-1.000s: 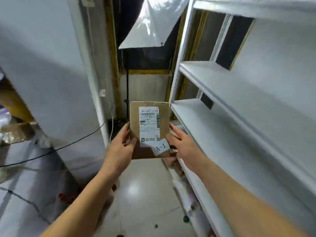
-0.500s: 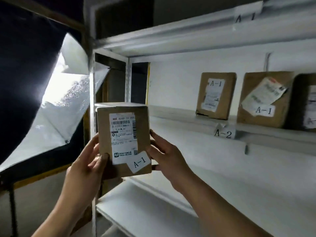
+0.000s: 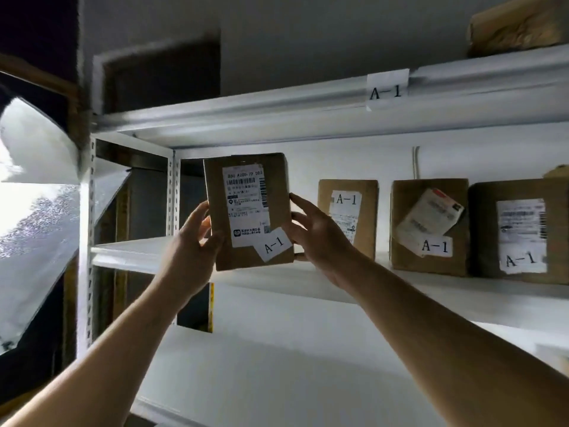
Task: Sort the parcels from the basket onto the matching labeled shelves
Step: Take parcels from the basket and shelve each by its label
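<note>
I hold a flat brown cardboard parcel point(image 3: 249, 211) upright, with a white shipping label and a tag reading A-1 at its lower right. My left hand point(image 3: 192, 241) grips its left edge and my right hand point(image 3: 314, 232) grips its right edge. The parcel hangs just above the front of a white shelf point(image 3: 132, 251). An A-1 label point(image 3: 387, 90) is stuck on the rail of the shelf above. Three brown parcels marked A-1 stand on the shelf to the right: one point(image 3: 348, 217), a second point(image 3: 429, 226) and a third point(image 3: 520, 232).
Another brown parcel point(image 3: 517, 26) lies on the top shelf at the upper right. A white perforated upright point(image 3: 171, 192) frames the left end of the rack. A bright white light diffuser point(image 3: 34, 198) stands at the far left. A lower white shelf point(image 3: 277, 359) runs below.
The parcel and both hands have risen to the shelf level as the view tilted up. The A-1 rail label and a third parcel on the right came into view.
</note>
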